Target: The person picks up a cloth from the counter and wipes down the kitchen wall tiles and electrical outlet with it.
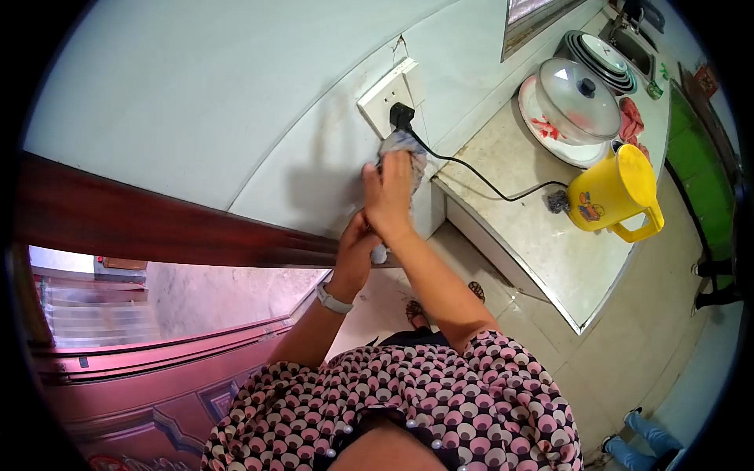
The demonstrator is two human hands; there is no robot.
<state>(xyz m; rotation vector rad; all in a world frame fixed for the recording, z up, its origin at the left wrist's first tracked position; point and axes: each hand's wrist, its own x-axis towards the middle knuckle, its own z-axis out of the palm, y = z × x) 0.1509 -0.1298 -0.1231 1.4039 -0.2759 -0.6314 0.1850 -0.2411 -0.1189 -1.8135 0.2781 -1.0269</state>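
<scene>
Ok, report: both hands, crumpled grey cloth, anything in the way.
Right hand on crumpled grey cloth at white wall. Left hand just below, grip hidden. Black plug in white socket above cloth, possibly in the way.

right hand (386,196) holds grey cloth (404,141) at wall (298,133) below socket plate (377,102); left hand (355,250) sits just beside it. black cord (491,186) runs from plug (401,115) over worktop (542,251) end edge to yellow jug (605,188) near front edge. scourer (558,202) is beside jug.
</scene>
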